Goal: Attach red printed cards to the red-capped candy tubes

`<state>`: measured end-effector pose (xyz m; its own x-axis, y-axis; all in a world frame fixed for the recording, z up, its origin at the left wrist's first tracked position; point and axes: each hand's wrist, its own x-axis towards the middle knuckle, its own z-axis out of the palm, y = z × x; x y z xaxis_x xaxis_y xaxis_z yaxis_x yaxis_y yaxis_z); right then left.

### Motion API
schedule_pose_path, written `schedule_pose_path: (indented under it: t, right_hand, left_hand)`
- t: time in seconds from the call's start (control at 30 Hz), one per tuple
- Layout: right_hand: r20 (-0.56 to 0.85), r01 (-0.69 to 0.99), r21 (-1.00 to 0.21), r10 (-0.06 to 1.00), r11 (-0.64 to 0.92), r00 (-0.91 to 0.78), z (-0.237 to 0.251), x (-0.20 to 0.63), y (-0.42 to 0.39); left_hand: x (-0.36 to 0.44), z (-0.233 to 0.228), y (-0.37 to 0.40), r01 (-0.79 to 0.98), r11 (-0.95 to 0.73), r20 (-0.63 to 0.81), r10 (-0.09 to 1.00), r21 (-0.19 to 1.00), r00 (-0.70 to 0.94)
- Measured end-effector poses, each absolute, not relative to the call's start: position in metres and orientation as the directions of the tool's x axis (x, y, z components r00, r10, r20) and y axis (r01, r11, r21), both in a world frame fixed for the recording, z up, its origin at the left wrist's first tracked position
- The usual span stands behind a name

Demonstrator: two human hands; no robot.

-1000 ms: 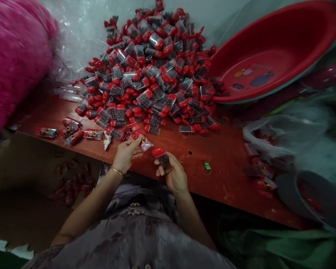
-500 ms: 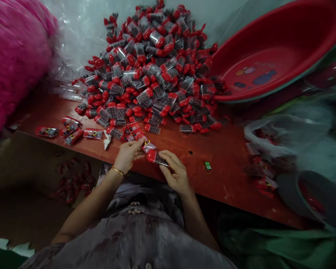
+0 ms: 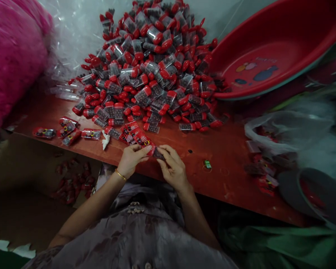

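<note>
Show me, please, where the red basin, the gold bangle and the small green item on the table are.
red basin [image 3: 271, 41], head view, on its inner wall.
gold bangle [image 3: 120, 175], head view, on the band at the left wrist.
small green item [image 3: 207, 164], head view, on its middle.

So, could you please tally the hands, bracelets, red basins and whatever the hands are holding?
Hands: 2, left hand, right hand
Gold bracelet: 1
Red basin: 1
Red packet held in both hands: 1
Total: 5

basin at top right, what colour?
Red basin, with small coloured cartoon prints on its floor and a paler outer rim; head view shows it.
</note>
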<state>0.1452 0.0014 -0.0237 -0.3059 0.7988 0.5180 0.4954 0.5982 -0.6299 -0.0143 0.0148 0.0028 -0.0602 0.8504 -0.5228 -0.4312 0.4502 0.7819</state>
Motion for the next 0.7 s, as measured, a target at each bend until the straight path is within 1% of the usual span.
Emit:
schedule_pose_path:
  t: [0.1, 0.23, 0.3, 0.37, 0.47, 0.57, 0.63, 0.7]
  right_hand:
    - [0.545, 0.551, -0.604, 0.803, 0.576, -0.242, -0.028, 0.137, -0.002]
    - [0.564, 0.566, -0.644, 0.819, 0.514, -0.102, -0.035, 0.125, -0.01]
    - [0.571, 0.562, -0.656, 0.818, 0.503, -0.066, -0.036, 0.122, -0.012]
    - [0.584, 0.559, -0.651, 0.809, 0.513, -0.063, -0.035, 0.121, -0.013]
    - [0.612, 0.538, -0.643, 0.788, 0.545, -0.067, -0.031, 0.122, -0.01]
    - [0.634, 0.517, -0.658, 0.773, 0.548, -0.012, -0.026, 0.12, -0.008]
    - [0.638, 0.516, -0.668, 0.77, 0.537, 0.025, -0.024, 0.118, -0.008]
    - [0.632, 0.509, -0.677, 0.775, 0.532, 0.031, -0.024, 0.117, -0.007]
  left_hand:
    - [-0.006, 0.0, 0.01, -0.492, 0.418, -0.526, 0.845, 0.764, -0.1]
    - [0.003, -0.002, 0.003, -0.58, 0.392, -0.551, 0.826, 0.714, -0.12]
    - [0.005, -0.002, 0.001, -0.617, 0.379, -0.557, 0.822, 0.69, -0.118]
    - [0.004, -0.002, 0.001, -0.632, 0.382, -0.554, 0.828, 0.674, -0.091]
    - [0.0, -0.001, 0.002, -0.616, 0.415, -0.524, 0.852, 0.67, 0.003]
    - [0.0, -0.001, 0.002, -0.568, 0.379, -0.437, 0.899, 0.73, 0.037]
    - [0.001, -0.001, 0.001, -0.518, 0.304, -0.353, 0.936, 0.8, 0.003]
    - [0.002, -0.001, 0.001, -0.486, 0.247, -0.298, 0.954, 0.838, -0.028]
